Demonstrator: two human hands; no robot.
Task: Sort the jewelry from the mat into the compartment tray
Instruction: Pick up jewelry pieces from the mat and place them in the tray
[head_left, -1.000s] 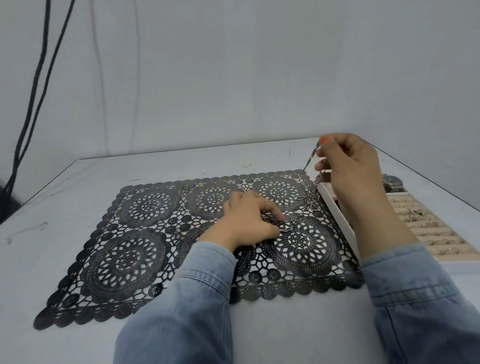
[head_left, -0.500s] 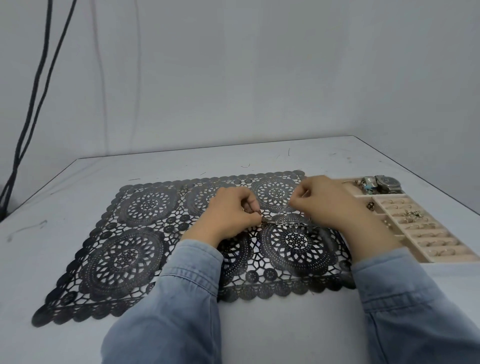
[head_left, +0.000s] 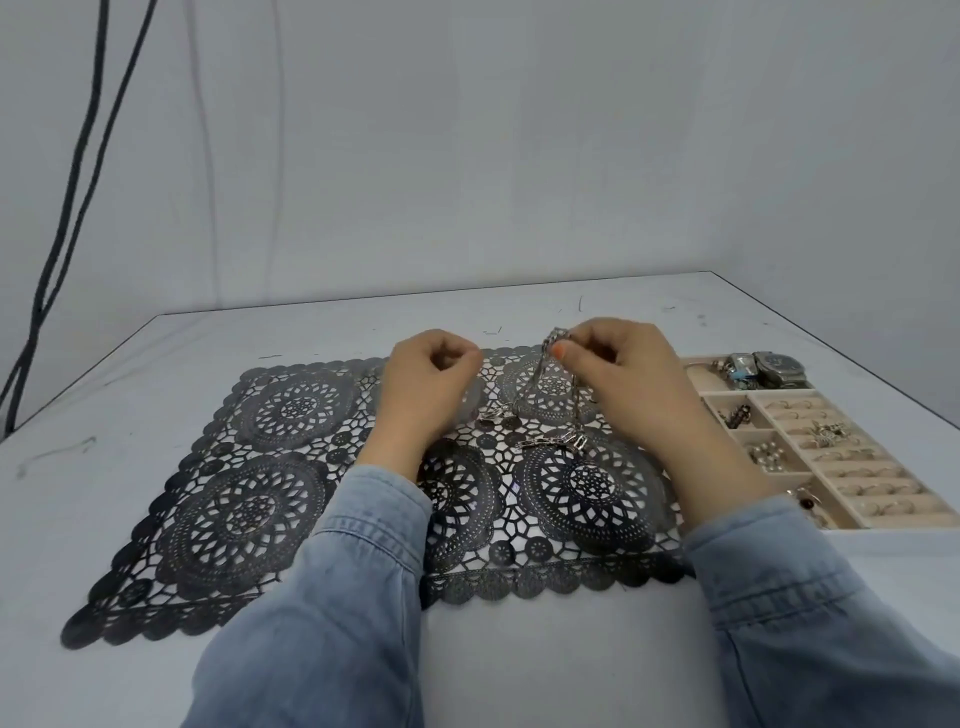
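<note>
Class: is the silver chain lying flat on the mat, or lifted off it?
Partly lifted. The right hand pinches its top end above the mat; the chain hangs down, its lower end resting on the mat.

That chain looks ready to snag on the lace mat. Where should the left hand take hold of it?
Pinch the low links, which lie flat on the mat, from above on the left hand's own side; the right hand pinches the chain's top and covers the right.
</note>
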